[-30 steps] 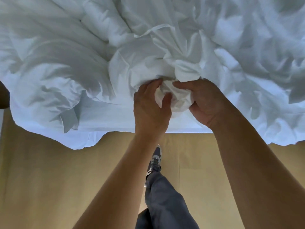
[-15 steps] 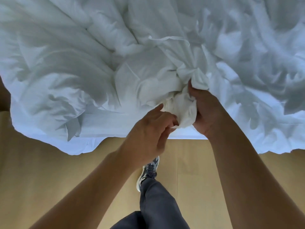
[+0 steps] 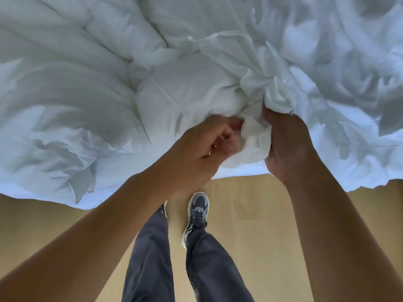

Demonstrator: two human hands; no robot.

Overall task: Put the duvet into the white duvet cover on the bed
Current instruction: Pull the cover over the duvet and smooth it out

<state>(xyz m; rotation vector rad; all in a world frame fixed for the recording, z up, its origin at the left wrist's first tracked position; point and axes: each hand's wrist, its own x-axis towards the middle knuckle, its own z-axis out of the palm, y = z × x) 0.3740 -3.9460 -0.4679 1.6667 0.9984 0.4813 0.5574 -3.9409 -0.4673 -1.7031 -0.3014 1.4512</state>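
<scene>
The bed [image 3: 237, 170] is the biggest thing. It fills the top of the view from 9 o'clock, past 12, to 3 o'clock. Its near edge runs flat from 9 to 3. White cloth is piled all over it.

At 10 o'clock the cloth is fat and puffy, so I think that is the duvet [image 3: 65, 94]. At 2 o'clock the cloth is thin and full of sharp crinkles, so I think that is the duvet cover [image 3: 327, 68]. Both are white and mixed up in the middle, so I cannot tell where one stops.

Below the bed is a tan floor [image 3: 54, 225]. Two legs [image 3: 148, 258] in dark trousers stand at 6 o'clock. One grey shoe [image 3: 197, 214] points at the bed.

The left hand [image 3: 205, 153] and the right hand [image 3: 290, 149] are side by side at the bed's edge. Both are closed on one small white lump [image 3: 253, 140] of cloth between them. The left hand pinches it from 9 o'clock with curled fingers, which look a bit blurry. The right hand wraps it from 3 o'clock and has more of it.

From the lump, a twisted bit of cloth runs up toward 1 o'clock, away from the person. I think the lump is a corner, but I cannot tell if it is duvet or cover. The puffy part is nearer the left hand. The thin part is nearer the right hand.
</scene>
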